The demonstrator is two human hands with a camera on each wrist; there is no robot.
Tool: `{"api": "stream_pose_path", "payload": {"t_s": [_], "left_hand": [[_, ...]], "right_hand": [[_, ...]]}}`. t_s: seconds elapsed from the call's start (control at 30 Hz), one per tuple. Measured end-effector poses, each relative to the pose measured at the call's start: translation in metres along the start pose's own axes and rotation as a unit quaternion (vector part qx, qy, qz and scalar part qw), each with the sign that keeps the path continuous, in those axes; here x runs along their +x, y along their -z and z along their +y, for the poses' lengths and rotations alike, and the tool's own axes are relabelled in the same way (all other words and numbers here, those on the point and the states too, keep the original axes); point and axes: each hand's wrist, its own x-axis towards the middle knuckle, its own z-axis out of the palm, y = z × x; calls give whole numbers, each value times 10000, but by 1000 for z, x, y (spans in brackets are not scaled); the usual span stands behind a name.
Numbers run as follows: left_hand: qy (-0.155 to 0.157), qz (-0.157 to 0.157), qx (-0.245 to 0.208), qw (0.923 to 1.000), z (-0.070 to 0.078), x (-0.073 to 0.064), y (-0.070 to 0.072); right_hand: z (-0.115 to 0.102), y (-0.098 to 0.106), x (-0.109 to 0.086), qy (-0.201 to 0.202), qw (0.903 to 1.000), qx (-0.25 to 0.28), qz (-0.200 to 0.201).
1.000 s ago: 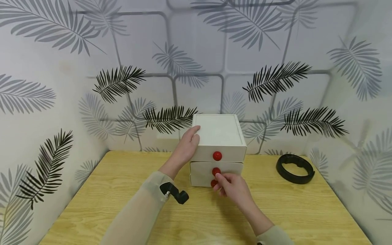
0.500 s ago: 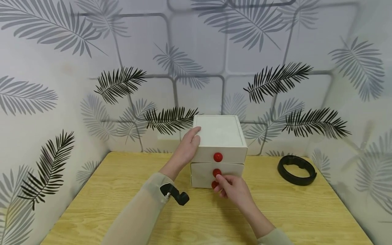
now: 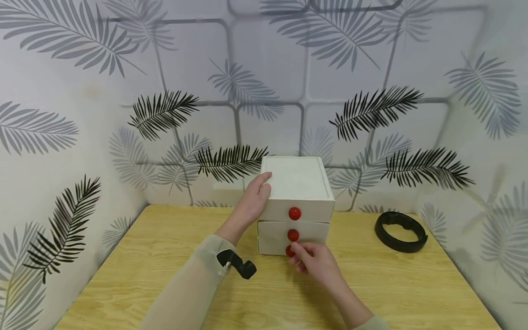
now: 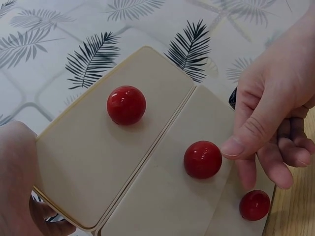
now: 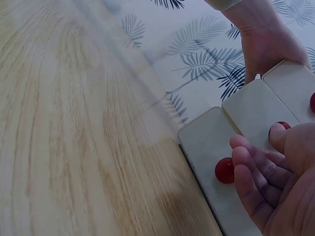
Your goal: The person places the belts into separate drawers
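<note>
A small white drawer cabinet with three red round knobs stands on the wooden table. My left hand grips its upper left side, partly on the top edge; some of those fingers are hidden in the head view. In front of the lower drawers is my right hand, thumb and fingers apart with nothing pinched. Its thumb tip lies close to the middle knob in the left wrist view; contact is unclear. The bottom knob sits beside the right fingers. Above both is the top knob.
A black ring-shaped band lies on the table to the right of the cabinet. Leaf-patterned walls enclose the table at the back and both sides. A black camera mount sticks out from my left wrist.
My right hand has dropped slightly from the middle knob toward the bottom one, so the middle knob shows fully. The left hand keeps its hold, and the drawers look unmoved.
</note>
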Motion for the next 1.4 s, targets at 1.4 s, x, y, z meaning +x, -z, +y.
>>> {"api": "stream_pose_path", "payload": {"t_s": [1.4], "left_hand": [[-55,112,54,9999,-1,-1,-3]], "right_hand": [[27,-4,3,-899,9926,610,-537]]}}
